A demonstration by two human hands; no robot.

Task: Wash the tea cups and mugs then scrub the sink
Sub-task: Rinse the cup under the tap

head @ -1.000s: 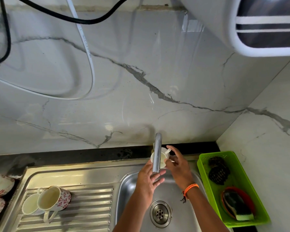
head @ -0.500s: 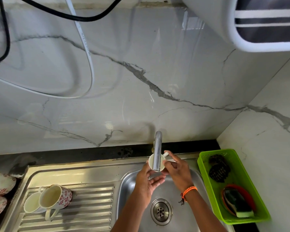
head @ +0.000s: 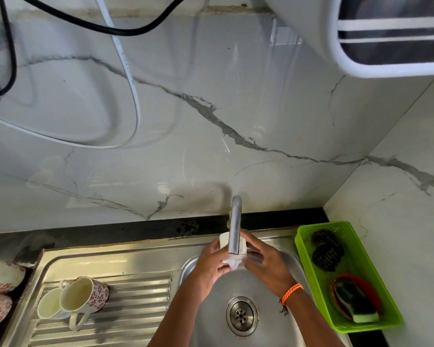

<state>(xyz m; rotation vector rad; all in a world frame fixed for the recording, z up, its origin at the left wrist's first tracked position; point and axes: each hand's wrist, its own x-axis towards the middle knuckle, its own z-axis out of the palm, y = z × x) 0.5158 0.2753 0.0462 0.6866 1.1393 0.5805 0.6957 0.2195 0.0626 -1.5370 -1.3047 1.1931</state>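
I hold a small white cup [head: 232,256] under the spout of the tap [head: 234,225], above the back of the sink [head: 261,291]. The tap hides the middle of the cup; I see its white side to the left of the spout and its lower end between my palms. My left hand [head: 211,262] grips the cup from the left, fingers curled round it. My right hand [head: 264,262] grips it from the right, fingers wrapped over the top and front. An orange cord bracelet [head: 291,293] sits on my right wrist. Whether water runs I cannot tell.

The drain [head: 241,316] lies below my hands, in the middle of the sink bowl.

On the ribbed draining board [head: 135,309], left of the bowl, a mug with a red flower pattern [head: 84,298] lies on its side, mouth toward me, handle down. A plain white cup [head: 50,306] lies touching it on the left. Two more patterned cups [head: 3,274] sit at the far left edge on the dark desk [head: 135,230], partly cut off.

Right of the sink a green basket [head: 356,269] holds dark scrubbers [head: 327,249] at the back and a sponge [head: 356,304] in a reddish dish at the front.

Behind is a marble wall [head: 211,121] with a white cable [head: 128,78] and a black cable [head: 125,30].
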